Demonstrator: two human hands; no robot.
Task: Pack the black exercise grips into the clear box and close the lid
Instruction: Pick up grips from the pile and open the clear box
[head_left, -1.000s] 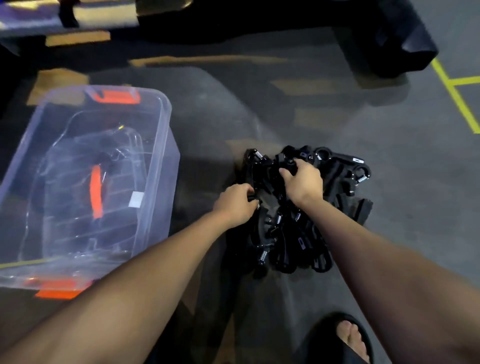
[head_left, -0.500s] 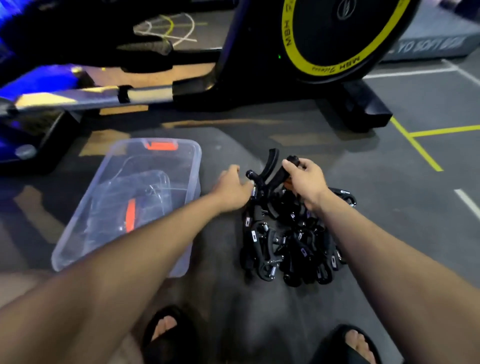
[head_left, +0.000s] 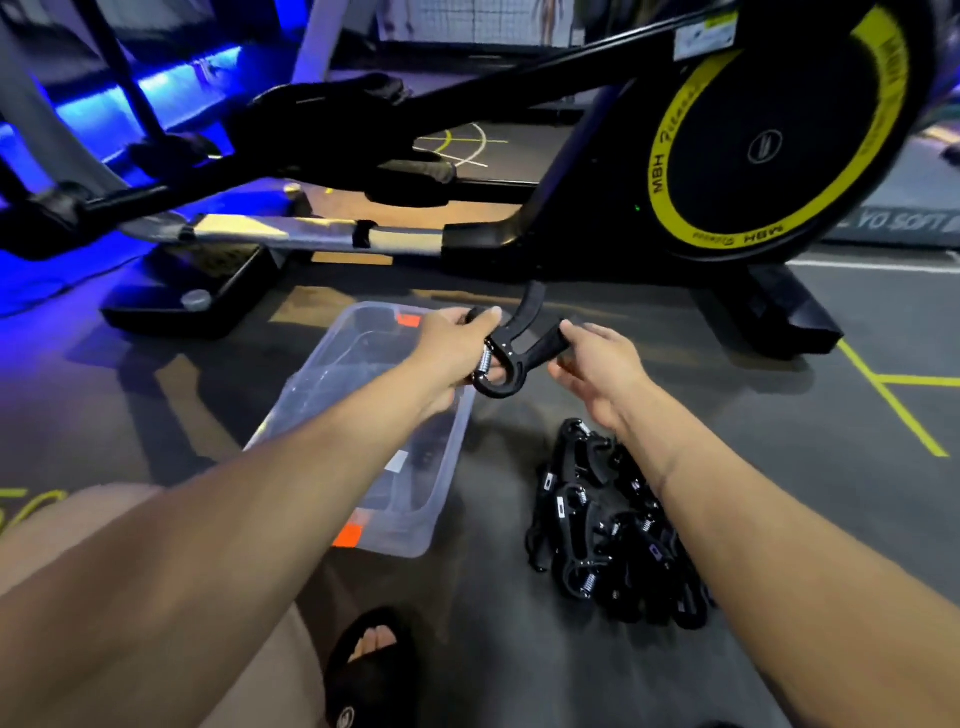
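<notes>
Black grips are mostly still unpacked: the pile (head_left: 613, 525) lies on the floor (head_left: 779, 467) just right of the clear box (head_left: 415, 499). We hold one grip (head_left: 506, 358) up, our left hand (head_left: 457, 348) curled round its spring end and our right hand (head_left: 592, 358) pinching a handle. Whether any grips already lie in the box, we cannot tell; it stands uncovered.
</notes>
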